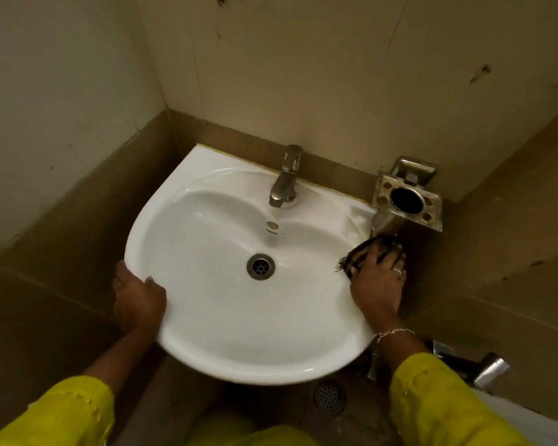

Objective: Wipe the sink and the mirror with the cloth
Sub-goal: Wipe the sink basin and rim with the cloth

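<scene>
A white wall-mounted sink fills the middle of the view, with a steel drain at the bottom of its bowl. My right hand presses a dark striped cloth flat on the sink's right rim. My left hand grips the sink's left rim, thumb on top and fingers underneath. No mirror is in view.
A steel tap stands at the back of the sink. A metal toothbrush holder is fixed to the wall just right of the sink, close above the cloth. A floor drain and a chrome fitting lie below. Tiled walls close in on three sides.
</scene>
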